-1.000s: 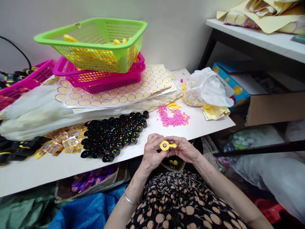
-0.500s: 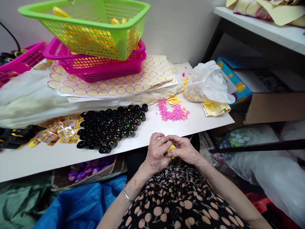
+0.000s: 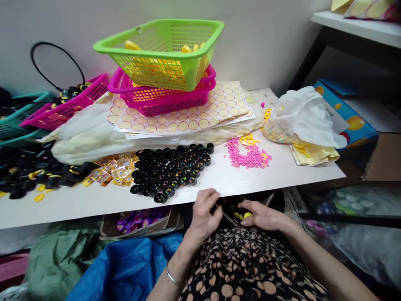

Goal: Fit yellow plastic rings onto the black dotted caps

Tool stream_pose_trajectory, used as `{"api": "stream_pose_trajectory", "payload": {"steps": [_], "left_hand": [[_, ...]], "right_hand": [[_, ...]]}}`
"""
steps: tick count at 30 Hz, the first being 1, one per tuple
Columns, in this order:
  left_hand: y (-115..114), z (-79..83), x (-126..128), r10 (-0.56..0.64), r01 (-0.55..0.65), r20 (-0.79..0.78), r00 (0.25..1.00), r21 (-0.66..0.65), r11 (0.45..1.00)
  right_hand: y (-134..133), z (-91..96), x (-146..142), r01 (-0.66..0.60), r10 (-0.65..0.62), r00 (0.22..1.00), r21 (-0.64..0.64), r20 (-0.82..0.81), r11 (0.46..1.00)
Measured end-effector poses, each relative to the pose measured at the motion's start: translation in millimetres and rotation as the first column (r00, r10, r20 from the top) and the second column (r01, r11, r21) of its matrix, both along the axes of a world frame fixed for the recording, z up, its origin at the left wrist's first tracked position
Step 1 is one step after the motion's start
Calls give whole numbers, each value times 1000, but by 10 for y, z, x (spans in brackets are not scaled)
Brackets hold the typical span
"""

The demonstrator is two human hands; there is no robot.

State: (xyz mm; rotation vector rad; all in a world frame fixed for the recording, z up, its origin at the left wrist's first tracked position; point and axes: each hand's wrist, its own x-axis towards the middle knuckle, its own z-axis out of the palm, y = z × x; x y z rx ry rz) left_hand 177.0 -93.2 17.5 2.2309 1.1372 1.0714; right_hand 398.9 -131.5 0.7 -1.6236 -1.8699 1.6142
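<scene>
My left hand [image 3: 205, 214] is just in front of the table edge, fingers loosely bent and thumb apart. I make out nothing held in it. To its right, my right hand [image 3: 260, 214] reaches over a dark opening below the table edge, with thumb and fingers apart around a small yellow piece [image 3: 247, 215]. Another yellow bit lies just left of that piece. On the table beyond my left hand stand many small black round cups [image 3: 169, 169] with coloured bits inside. Pink beads [image 3: 249, 156] are heaped to the right, beside yellow pieces [image 3: 249, 139].
A green basket [image 3: 197, 62] of yellow pieces sits on a pink basket [image 3: 175, 104] at the back. Sticker sheets [image 3: 194, 124] lie beneath. Gold packets [image 3: 115, 169] and black parts [image 3: 65, 177] lie left. A white plastic bag [image 3: 303, 110] stands right. Below is a box of purple items [image 3: 140, 219].
My hands have come apart; before, both were together around a yellow piece. My right hand has moved down toward the dark opening. The view has shifted, showing more of the left side.
</scene>
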Motion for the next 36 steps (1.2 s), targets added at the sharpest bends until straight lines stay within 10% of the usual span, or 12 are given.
{"api": "stream_pose_trajectory", "payload": {"steps": [5, 13, 17, 21, 25, 36], "left_hand": [[288, -114, -205, 628, -617, -162, 761, 114, 778], [485, -178, -236, 718, -742, -293, 632, 42, 670], [506, -149, -194, 735, -759, -229, 639, -27, 651], [455, -163, -141, 686, -691, -152, 712, 22, 722], [339, -218, -6, 488, -490, -148, 860, 22, 871], [483, -230, 423, 236, -238, -89, 968, -15, 971]], "right_hand": [[265, -286, -320, -90, 97, 916, -36, 389, 995], [308, -284, -224, -24, -8, 969, 129, 245, 991], [210, -13, -50, -169, 168, 986, -122, -13, 978], [333, 266, 77, 195, -194, 981, 200, -27, 960], [592, 223, 184, 327, -597, 784, 705, 169, 630], [784, 80, 118, -7, -522, 656, 695, 546, 719]]}}
